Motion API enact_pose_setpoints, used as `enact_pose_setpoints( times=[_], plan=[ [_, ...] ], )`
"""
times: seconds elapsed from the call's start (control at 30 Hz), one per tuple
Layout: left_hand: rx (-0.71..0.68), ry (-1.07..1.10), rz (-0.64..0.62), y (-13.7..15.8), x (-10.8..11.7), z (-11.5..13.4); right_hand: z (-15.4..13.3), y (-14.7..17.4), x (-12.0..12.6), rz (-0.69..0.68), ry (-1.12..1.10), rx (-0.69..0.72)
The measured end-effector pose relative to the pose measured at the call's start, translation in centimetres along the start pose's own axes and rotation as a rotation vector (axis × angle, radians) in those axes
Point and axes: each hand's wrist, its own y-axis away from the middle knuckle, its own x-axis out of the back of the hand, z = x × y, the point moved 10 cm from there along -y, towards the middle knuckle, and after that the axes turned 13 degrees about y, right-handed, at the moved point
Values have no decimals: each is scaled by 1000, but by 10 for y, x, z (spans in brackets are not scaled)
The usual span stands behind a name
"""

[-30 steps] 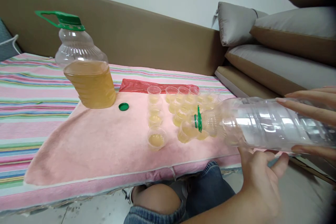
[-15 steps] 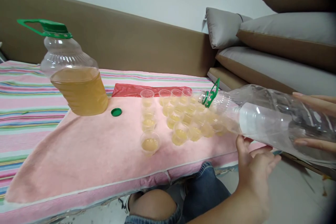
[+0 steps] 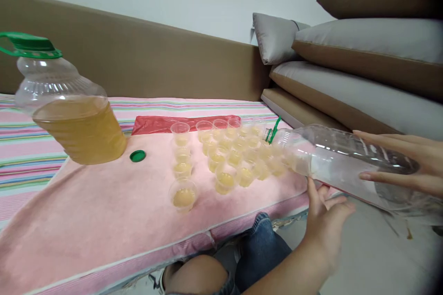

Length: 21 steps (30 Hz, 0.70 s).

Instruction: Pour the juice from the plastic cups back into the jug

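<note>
A large clear plastic bottle (image 3: 332, 159) lies almost level in the air, its mouth and green ring handle pointing left over the cups. My right hand (image 3: 411, 159) grips its body near the base, fingers spread along the side. From below, my left hand (image 3: 327, 214) supports the bottle near its shoulder with thumb and fingertips. Several clear plastic cups (image 3: 224, 182) of pale yellow liquid stand in close rows beneath and left of the mouth. Whether liquid is flowing out, I cannot make out. Some cups are hidden behind the bottle's neck.
Another big bottle (image 3: 83, 131), partly filled with yellow liquid, stands at left with a green handle. Beside it lies a green cap (image 3: 137, 156). A red plastic bag (image 3: 155, 124) lies behind the cups on the pink cloth (image 3: 114, 221). Grey-brown cushions (image 3: 363, 50) are stacked at right.
The camera view has turned slightly right, so the cups and left bottle appear further left. Both hands still hold the clear bottle, which looks slightly closer to level.
</note>
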Motion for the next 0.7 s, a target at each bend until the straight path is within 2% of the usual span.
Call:
enact_pose_setpoints(
  times=[0.23, 0.4, 0.7],
  plan=[
    [30, -14, -61, -11, -1, -9, 10, -15, -17, -99, 26, 68],
    [47, 30, -109, -17, -2, -13, 14, -30, -21, -166, 25, 64],
    [-46, 125, -178, -12, -10, 12, 0, -56, -6, -183, 35, 72]
  ],
)
